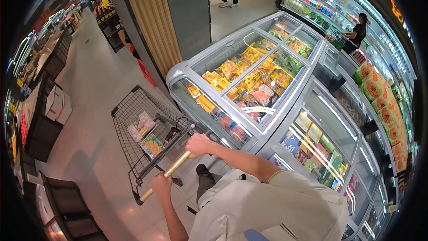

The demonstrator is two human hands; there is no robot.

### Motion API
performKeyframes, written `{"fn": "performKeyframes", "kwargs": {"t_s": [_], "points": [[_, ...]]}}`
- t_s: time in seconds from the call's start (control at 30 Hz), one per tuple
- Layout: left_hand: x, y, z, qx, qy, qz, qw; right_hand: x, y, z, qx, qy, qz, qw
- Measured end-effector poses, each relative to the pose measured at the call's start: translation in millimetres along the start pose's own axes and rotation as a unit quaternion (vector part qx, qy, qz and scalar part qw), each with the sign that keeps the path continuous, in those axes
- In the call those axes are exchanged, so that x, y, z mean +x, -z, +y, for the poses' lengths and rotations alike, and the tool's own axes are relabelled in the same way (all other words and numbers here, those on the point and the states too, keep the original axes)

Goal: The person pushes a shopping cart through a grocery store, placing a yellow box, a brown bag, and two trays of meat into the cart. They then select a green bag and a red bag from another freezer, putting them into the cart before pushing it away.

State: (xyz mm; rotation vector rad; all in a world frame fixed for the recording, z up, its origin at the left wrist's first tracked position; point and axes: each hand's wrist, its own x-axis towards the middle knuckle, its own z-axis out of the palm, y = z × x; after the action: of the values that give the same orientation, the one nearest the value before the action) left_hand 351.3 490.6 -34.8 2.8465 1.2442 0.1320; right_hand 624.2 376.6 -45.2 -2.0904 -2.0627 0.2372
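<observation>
Both of my hands are wrapped round the gold-coloured handle [177, 164] of a shopping cart [129, 120]. My left hand [161, 184] grips it toward the lower end, and my right hand [199, 145] holds the upper end, close to the freezer. Inside the dark wire basket lie a clear-topped food pack [141, 125] and a second pack [152, 146] with yellow and green contents. The fingertips of both hands are partly hidden behind the handle.
A glass-topped chest freezer [249, 76] full of packaged food stands right of the cart. Another freezer [318, 140] adjoins it. A wood-slatted pillar [154, 22] rises ahead. Dark display stands [44, 102] line the left side of the tiled aisle [96, 85]. A person [356, 33] stands by refrigerated shelves.
</observation>
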Motion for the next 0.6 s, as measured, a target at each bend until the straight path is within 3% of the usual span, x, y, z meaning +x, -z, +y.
{"fn": "performKeyframes", "kwargs": {"t_s": [0.33,0.43,0.6], "points": [[79.4,1.6,-20.8,-0.018,-0.014,-0.004,1.0,72.1,5.3,33.7,0.014,-0.032,-0.018,0.999],[96.3,-0.4,-28.7,-0.019,-0.011,-0.013,1.0,84.5,-3.9,30.8,-0.018,-0.034,0.068,0.997],[112.8,-9.3,-34.0,-0.019,0.008,-0.029,0.999,67.4,-7.6,22.9,0.092,-0.035,0.183,0.978]]}}
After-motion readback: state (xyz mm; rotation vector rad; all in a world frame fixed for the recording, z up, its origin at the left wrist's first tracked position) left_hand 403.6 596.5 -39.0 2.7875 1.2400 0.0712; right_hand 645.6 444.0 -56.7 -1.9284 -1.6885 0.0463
